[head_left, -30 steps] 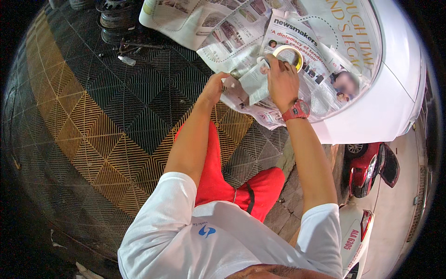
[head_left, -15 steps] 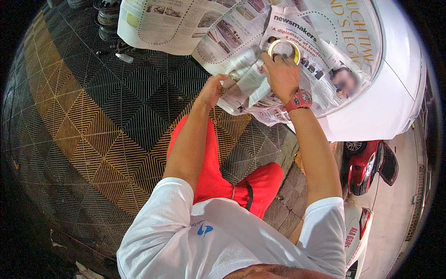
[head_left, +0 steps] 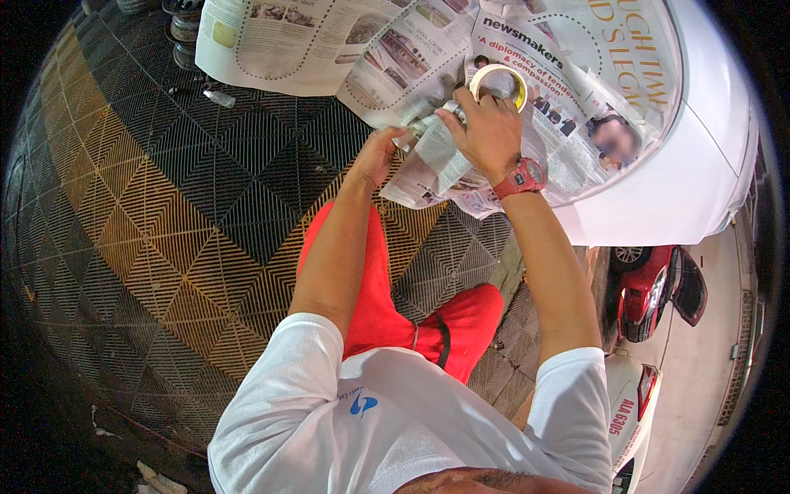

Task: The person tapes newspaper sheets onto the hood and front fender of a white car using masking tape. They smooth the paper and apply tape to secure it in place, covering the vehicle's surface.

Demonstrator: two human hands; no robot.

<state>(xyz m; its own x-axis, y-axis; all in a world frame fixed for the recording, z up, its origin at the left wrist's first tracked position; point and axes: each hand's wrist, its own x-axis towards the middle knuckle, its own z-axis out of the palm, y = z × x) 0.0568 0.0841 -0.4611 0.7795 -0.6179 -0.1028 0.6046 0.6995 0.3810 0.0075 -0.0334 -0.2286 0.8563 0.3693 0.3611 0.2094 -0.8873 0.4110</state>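
Observation:
Sheets of newspaper (head_left: 383,70) cover a curved white car panel (head_left: 699,165) in front of me. My right hand (head_left: 490,140), with a red watch on its wrist, has its fingers curled at the near rim of a pale yellow roll of tape (head_left: 499,68), which lies over the paper. The thumb stretches left onto the creased sheet. To its left, my left hand (head_left: 378,156) pinches the paper's loose near edge between thumb and fingertips. A pale strip shows by those fingertips; whether it is tape or paper I cannot tell.
The floor is ribbed black and orange tiles (head_left: 140,189). A small clear bottle (head_left: 219,99) lies on it, near stacked dark round parts (head_left: 185,29). On the right stand a red car (head_left: 642,296) and a white vehicle (head_left: 634,403).
My right hand and the tape roll have shifted slightly left, the thumb now reaching farther out. My left hand stays nearly in place at the paper's edge.

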